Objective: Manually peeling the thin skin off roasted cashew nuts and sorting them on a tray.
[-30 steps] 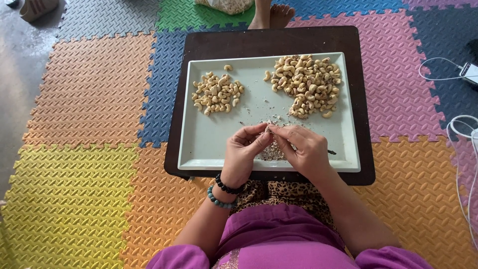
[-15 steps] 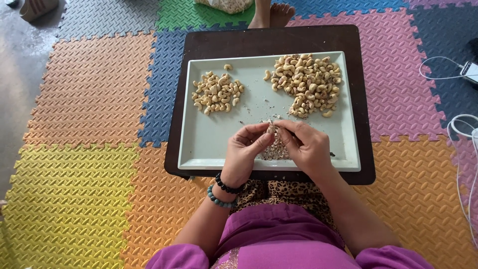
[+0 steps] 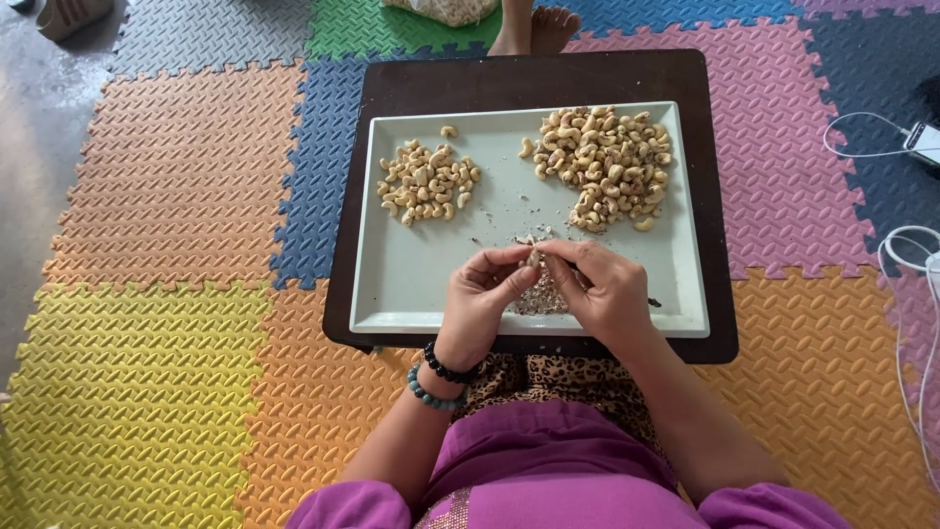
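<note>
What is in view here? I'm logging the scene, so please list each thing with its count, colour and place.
tray: one, pale grey, on the low table
low table: one, dark brown, on the foam mats
small cashew pile: one, tan, tray's left
large cashew pile: one, tan, tray's right
skin scraps: one heap, brownish, under the hands
cashew: one, pinched by both hands
foam mats: several, many colours
cables: white, far right
left hand
right hand

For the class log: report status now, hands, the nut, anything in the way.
Left hand and right hand both pinching one cashew. Over husk scraps on white tray. Nothing between the hands and either nut pile.
</note>
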